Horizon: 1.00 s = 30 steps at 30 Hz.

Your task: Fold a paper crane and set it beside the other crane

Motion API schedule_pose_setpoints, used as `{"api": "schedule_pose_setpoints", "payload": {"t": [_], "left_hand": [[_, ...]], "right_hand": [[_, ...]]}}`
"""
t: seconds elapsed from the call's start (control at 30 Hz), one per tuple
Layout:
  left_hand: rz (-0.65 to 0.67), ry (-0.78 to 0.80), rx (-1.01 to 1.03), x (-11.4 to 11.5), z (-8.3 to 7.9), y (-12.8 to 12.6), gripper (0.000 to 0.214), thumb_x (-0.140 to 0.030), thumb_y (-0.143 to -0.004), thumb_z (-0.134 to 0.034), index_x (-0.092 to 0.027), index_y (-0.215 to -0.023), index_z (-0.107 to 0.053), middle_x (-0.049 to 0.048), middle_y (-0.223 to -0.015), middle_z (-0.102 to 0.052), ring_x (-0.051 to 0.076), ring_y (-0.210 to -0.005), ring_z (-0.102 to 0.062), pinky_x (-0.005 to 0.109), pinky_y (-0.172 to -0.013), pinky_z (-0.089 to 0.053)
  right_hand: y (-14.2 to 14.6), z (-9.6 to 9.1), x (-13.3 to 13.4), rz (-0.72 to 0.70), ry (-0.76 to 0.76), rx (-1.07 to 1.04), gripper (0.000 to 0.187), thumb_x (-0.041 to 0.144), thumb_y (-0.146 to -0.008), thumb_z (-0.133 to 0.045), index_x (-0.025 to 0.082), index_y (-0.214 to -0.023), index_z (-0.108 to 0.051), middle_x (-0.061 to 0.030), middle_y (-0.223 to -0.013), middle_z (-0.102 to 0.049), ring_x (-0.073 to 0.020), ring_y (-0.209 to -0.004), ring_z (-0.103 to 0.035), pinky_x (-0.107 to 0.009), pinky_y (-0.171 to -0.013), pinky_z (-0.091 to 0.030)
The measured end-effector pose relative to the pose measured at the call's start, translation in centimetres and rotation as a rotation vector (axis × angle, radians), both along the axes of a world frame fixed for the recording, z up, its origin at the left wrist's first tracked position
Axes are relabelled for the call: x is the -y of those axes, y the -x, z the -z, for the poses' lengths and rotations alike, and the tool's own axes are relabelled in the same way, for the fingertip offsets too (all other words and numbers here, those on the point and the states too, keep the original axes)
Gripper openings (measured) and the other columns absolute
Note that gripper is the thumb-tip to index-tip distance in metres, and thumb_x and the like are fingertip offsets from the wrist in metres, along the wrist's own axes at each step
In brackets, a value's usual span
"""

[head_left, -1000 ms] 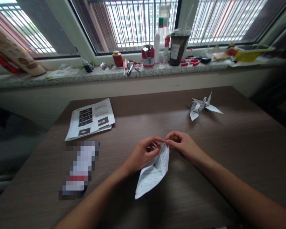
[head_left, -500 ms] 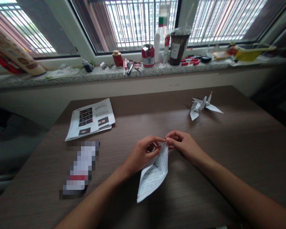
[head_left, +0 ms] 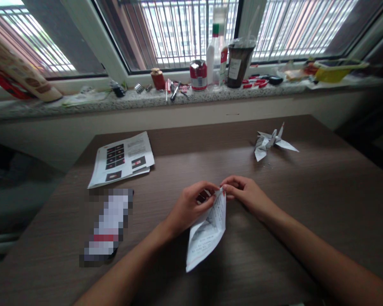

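1 brown table [head_left: 306,204] carries everything. Printed sheets [head_left: 121,159] lie near its far left corner, away from both hands. At the middle a paper [head_left: 206,236] stands tilted, its lower corner toward the person. It is folded into a long pointed flap, so most creases probably remain. The left hand [head_left: 190,206] and right hand [head_left: 247,193] both pinch its top corner. 1 finished crane [head_left: 271,142] sits well apart, far right.

Two bare arms
The left hand [head_left: 191,206] and right hand [head_left: 245,193] are uncovered; both forearms run bare to the lower edge.
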<state>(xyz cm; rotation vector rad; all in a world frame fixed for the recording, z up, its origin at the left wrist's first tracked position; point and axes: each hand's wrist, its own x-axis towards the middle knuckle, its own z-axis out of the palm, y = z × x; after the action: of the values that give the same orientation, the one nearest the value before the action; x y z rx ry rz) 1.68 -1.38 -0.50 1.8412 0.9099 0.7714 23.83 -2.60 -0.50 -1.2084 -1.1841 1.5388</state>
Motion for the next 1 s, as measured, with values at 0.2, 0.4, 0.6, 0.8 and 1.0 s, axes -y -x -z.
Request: {"api": "schedule_pose_setpoints", "payload": {"t": [0.2,0.4,0.6,0.8,1.0], "left_hand": [[-0.003,0.025,-0.015,-0.02,-0.28,-0.11,0.017,-0.027,-0.098,-0.065,-0.018,-0.111,-0.072,0.005,-0.092,-0.072,0.016,-0.079,-0.066,0.026,-0.069,-0.053],[-0.022,0.077,-0.007,-0.02,-0.3,-0.17,0.018,-0.031,-0.098,-0.066,-0.018,-0.108,-0.073,0.004,-0.089,-0.072,0.015,-0.076,-0.064,0.026,-0.069,-0.053],[-0.035,0.089,0.0,-0.03,-0.34,-0.17,0.019,-0.032,-0.098,-0.067,-0.016,-0.108,-0.073,0.0047,-0.089,-0.072,0.015,-0.075,-0.063,0.026,-0.067,-0.052],[-0.029,0.069,-0.002,-0.05,-0.18,-0.19,0.019,-0.031,-0.098,-0.067,-0.018,-0.109,-0.073,0.0053,-0.092,-0.073,0.016,-0.078,-0.065,0.027,-0.069,-0.053],[-0.023,0.104,-0.035,-0.4,-0.34,0.16,0.02,-0.035,-0.098,-0.066,-0.017,-0.101,-0.074,0.005,-0.089,-0.073,0.018,-0.08,-0.067,0.028,-0.072,-0.053]], "right_hand": [[-0.07,0.11,0.01,-0.02,-0.045,0.055,0.029,0.047,-0.084,-0.078,0.019,-0.086,-0.072,-0.0019,-0.079,-0.073,-0.0178,-0.073,-0.069,-0.033,-0.072,-0.059],[0.2,-0.38,0.04,0.001,-0.023,0.049,0.028,0.047,-0.083,-0.078,0.02,-0.086,-0.073,-0.0026,-0.08,-0.073,-0.019,-0.074,-0.07,-0.035,-0.074,-0.06],[0.31,-0.5,0.12,0.008,0.003,0.005,0.031,0.05,-0.084,-0.076,0.019,-0.086,-0.074,-0.0034,-0.083,-0.074,-0.0189,-0.078,-0.071,-0.035,-0.076,-0.061],[0.16,-0.13,0.15,-0.042,-0.043,0.071,0.034,0.052,-0.084,-0.078,0.019,-0.087,-0.072,-0.0024,-0.079,-0.072,-0.018,-0.072,-0.07,-0.034,-0.072,-0.06],[-0.2,-0.15,-0.01,-0.039,-0.101,0.124,0.035,0.054,-0.087,-0.075,0.019,-0.087,-0.073,-0.0046,-0.081,-0.074,-0.0196,-0.074,-0.071,-0.035,-0.072,-0.06]]}}
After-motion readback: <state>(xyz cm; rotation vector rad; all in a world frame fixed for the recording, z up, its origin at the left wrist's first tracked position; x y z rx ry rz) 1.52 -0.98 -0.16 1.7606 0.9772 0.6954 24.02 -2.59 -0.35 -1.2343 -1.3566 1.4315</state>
